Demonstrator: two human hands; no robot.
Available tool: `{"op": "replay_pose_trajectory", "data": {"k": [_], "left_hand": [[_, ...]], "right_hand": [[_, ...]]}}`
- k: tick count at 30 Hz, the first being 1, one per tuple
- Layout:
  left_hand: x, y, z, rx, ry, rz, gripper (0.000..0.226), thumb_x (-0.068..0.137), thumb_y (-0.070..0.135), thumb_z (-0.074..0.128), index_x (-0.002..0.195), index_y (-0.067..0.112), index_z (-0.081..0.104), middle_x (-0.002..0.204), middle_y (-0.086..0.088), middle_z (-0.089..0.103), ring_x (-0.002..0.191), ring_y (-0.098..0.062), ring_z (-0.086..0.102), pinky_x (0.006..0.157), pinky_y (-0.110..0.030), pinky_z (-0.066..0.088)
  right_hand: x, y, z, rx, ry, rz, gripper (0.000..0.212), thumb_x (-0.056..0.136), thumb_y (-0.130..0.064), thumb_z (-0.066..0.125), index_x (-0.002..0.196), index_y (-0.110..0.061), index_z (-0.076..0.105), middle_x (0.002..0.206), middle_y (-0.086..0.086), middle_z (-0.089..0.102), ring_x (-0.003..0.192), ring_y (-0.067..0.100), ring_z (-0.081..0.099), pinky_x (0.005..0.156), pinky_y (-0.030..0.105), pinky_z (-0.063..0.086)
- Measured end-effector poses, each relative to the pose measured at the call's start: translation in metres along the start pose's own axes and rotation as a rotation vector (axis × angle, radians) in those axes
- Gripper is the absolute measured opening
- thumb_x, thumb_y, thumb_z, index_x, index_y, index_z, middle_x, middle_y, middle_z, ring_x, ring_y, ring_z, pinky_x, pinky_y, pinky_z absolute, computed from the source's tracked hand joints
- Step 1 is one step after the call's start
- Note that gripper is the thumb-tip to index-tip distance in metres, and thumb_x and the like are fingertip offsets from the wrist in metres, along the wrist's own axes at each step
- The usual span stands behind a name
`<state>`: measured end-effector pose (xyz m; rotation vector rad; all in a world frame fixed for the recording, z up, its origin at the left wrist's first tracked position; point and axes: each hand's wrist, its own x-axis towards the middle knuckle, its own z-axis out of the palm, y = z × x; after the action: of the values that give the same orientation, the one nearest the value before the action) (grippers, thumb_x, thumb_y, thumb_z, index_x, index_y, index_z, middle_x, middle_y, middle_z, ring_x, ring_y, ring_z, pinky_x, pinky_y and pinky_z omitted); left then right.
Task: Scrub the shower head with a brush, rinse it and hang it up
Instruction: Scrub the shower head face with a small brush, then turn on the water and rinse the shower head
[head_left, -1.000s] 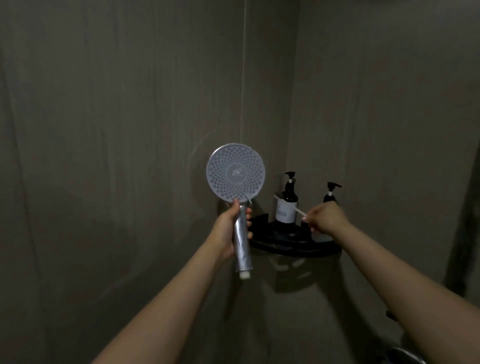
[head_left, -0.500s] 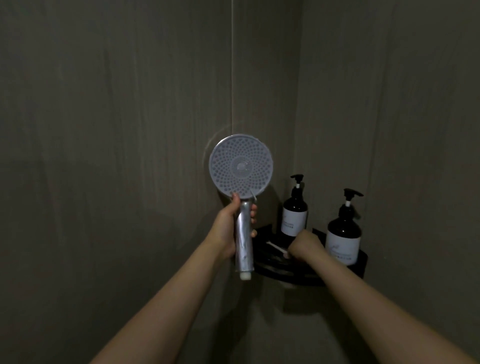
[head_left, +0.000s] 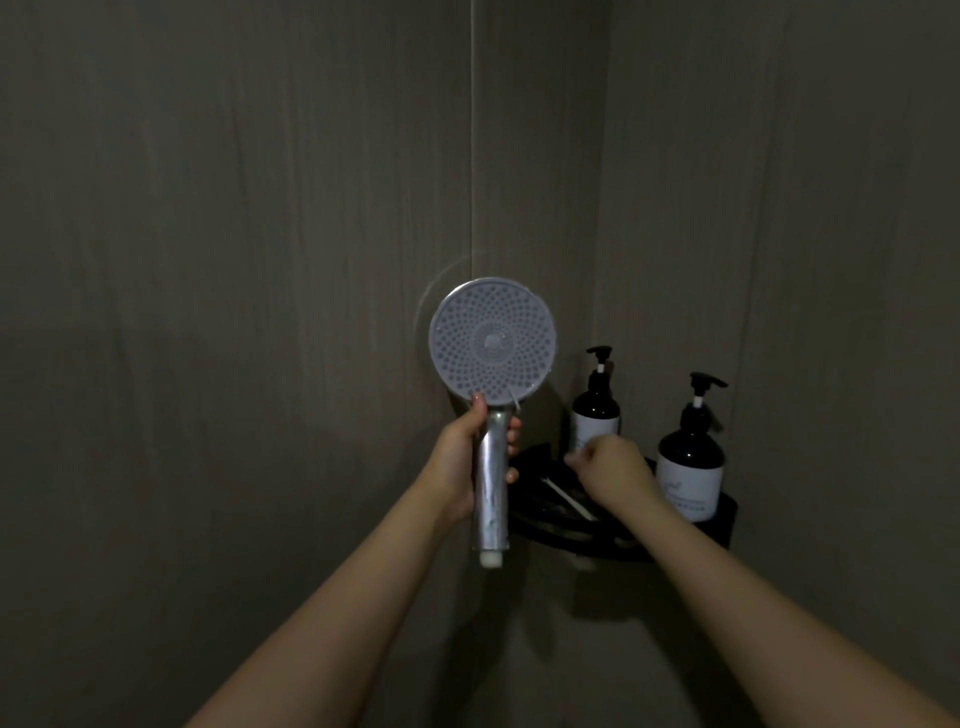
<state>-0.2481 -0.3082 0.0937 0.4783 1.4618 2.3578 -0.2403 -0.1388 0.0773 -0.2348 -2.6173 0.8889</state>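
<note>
We hold the round grey shower head with chrome handle (head_left: 492, 364) upright in our left hand (head_left: 462, 467), right hand (head_left: 608, 465) empty, fingers loose, above the thin white brush (head_left: 569, 500) on the black corner shelf (head_left: 623, 545); risk: knocking the dark pump bottles (head_left: 690, 467).

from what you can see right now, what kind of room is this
Most likely a shower stall or bathroom corner. The left hand holds a handheld shower head, two dark pump bottles stand on a black corner shelf, and the walls are large grey panels.
</note>
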Motion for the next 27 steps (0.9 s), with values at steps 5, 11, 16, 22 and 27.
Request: {"op": "replay_pose_trajectory", "data": {"k": [5, 11, 16, 22, 27], "left_hand": [[-0.036, 0.009, 0.002, 0.071, -0.030, -0.023, 0.058, 0.092, 0.058, 0.027, 0.078, 0.012, 0.059, 0.058, 0.004, 0.052, 0.049, -0.007, 0.050, 0.042, -0.019, 0.040], [-0.102, -0.002, 0.004, 0.176, -0.011, 0.008, 0.045, 0.094, 0.049, 0.036, 0.080, 0.013, 0.058, 0.062, 0.000, 0.053, 0.048, -0.008, 0.051, 0.046, -0.021, 0.044], [-0.161, -0.023, 0.011, 0.315, 0.139, 0.175, 0.019, 0.094, 0.020, 0.050, 0.080, 0.010, 0.057, 0.071, -0.009, 0.062, 0.050, -0.007, 0.061, 0.054, -0.020, 0.050], [-0.213, -0.080, 0.037, 0.177, 0.086, -0.020, 0.012, 0.093, 0.012, 0.052, 0.088, 0.008, 0.063, 0.082, -0.009, 0.066, 0.075, -0.019, 0.062, 0.081, -0.032, 0.050], [-0.231, -0.125, 0.065, 0.058, 0.063, -0.102, 0.016, 0.093, 0.007, 0.050, 0.104, 0.002, 0.060, 0.085, -0.008, 0.066, 0.063, -0.010, 0.066, 0.064, -0.023, 0.055]], "right_hand": [[-0.028, -0.060, -0.036, 0.934, -0.013, -0.073, 0.031, 0.099, -0.034, 0.038, 0.078, -0.021, 0.057, 0.074, 0.001, 0.063, 0.055, 0.009, 0.063, 0.049, 0.021, 0.050], [-0.102, -0.094, -0.056, 0.834, 0.071, -0.250, 0.015, 0.092, -0.013, 0.054, 0.103, -0.005, 0.062, 0.087, 0.000, 0.065, 0.079, 0.014, 0.065, 0.071, 0.025, 0.057], [-0.173, -0.089, -0.049, 0.763, 0.189, -0.151, 0.016, 0.091, -0.010, 0.056, 0.104, -0.002, 0.061, 0.089, 0.003, 0.064, 0.072, 0.006, 0.063, 0.056, 0.011, 0.053], [-0.243, -0.051, -0.055, 0.628, 0.223, -0.072, 0.021, 0.088, -0.003, 0.058, 0.108, 0.003, 0.061, 0.099, 0.012, 0.066, 0.085, 0.016, 0.063, 0.063, 0.012, 0.052], [-0.280, -0.009, -0.066, 0.612, 0.161, 0.003, 0.019, 0.089, -0.005, 0.057, 0.108, -0.001, 0.060, 0.096, 0.007, 0.064, 0.087, 0.019, 0.064, 0.062, 0.017, 0.055]]}}
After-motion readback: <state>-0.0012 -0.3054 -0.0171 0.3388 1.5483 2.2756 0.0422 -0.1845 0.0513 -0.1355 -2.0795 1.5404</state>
